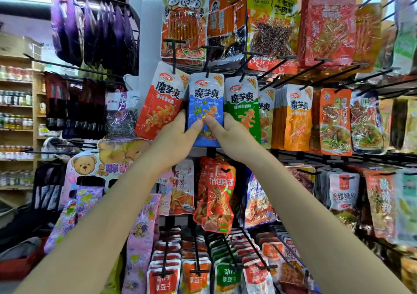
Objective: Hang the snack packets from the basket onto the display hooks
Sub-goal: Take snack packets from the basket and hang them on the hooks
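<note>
A blue and white snack packet [206,99] hangs at the centre of the rack, its top hole on a black display hook [208,61]. My left hand [178,135] grips its lower left edge, thumb on the front. My right hand [228,133] grips its lower right edge, thumb also on the front. An orange packet [158,104] hangs on the hook to its left and a green packet [242,106] to its right. The basket is out of view.
Rows of black hooks full of snack packets surround my hands above, below and to the right. A red shrimp packet [216,194] hangs just under my wrists. Purple bags [90,29] hang at upper left. Store shelves [15,113] with bottles stand far left.
</note>
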Available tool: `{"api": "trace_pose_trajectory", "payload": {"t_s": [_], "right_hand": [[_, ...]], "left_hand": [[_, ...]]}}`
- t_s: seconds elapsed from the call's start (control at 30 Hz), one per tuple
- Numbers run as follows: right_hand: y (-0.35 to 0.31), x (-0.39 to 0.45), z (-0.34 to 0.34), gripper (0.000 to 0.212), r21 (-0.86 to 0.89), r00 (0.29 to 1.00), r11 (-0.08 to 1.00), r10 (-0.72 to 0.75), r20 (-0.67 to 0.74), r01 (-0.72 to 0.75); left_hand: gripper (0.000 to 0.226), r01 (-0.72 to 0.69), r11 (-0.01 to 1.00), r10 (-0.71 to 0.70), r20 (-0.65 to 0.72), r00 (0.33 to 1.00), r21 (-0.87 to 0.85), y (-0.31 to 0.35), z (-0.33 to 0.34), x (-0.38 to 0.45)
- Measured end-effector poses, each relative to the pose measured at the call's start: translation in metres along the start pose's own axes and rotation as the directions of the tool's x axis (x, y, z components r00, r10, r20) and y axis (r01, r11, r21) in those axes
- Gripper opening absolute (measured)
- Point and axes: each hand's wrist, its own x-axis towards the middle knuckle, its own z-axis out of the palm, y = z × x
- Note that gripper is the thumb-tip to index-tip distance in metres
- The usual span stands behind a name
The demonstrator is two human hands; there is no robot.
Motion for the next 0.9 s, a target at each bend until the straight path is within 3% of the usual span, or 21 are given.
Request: {"api": "trace_pose_trajectory", "payload": {"t_s": [0.13,0.37,0.6,0.67,0.77,0.83,0.87,0.9], "right_hand": [[0.0,0.0,0.0,0.042,-0.046,1.0,0.999,0.004,0.016,-0.003],[-0.001,-0.008,-0.001,0.044,-0.062,1.0,0.998,0.008,-0.004,-0.009],[0.002,-0.02,-0.006,0.042,-0.199,0.94,0.976,-0.152,-0.305,0.093],[0.002,-0.022,-0.006,0.04,-0.278,0.916,0.955,-0.203,-0.345,0.107],[-0.001,-0.019,-0.004,0.04,-0.413,0.852,0.896,-0.338,-0.4,0.162],[-0.005,-0.013,-0.001,0.041,-0.45,0.818,0.855,-0.44,-0.369,0.257],[-0.005,-0.009,0.0,0.044,-0.474,0.809,0.828,-0.484,-0.334,0.299],[-0.005,-0.005,0.002,0.047,-0.505,0.807,0.802,-0.51,-0.297,0.32]], "left_hand": [[0.043,0.005,0.999,-0.007,0.044,0.999,0.053,0.0,-0.001,0.0],[0.04,-0.021,0.997,0.021,0.003,1.0,0.074,0.007,-0.001,-0.01],[0.055,-0.063,0.954,0.108,-0.139,0.984,0.294,0.013,-0.009,-0.029],[0.047,-0.18,0.925,0.257,-0.204,0.945,0.335,0.011,-0.011,-0.035],[0.029,-0.397,0.833,0.528,-0.339,0.779,0.386,0.003,-0.02,-0.038],[0.024,-0.433,0.818,0.574,-0.471,0.67,0.38,-0.001,-0.029,-0.036],[0.023,-0.41,0.832,0.555,-0.522,0.648,0.374,-0.003,-0.033,-0.032],[0.028,-0.356,0.865,0.501,-0.553,0.666,0.354,-0.005,-0.036,-0.025]]}}
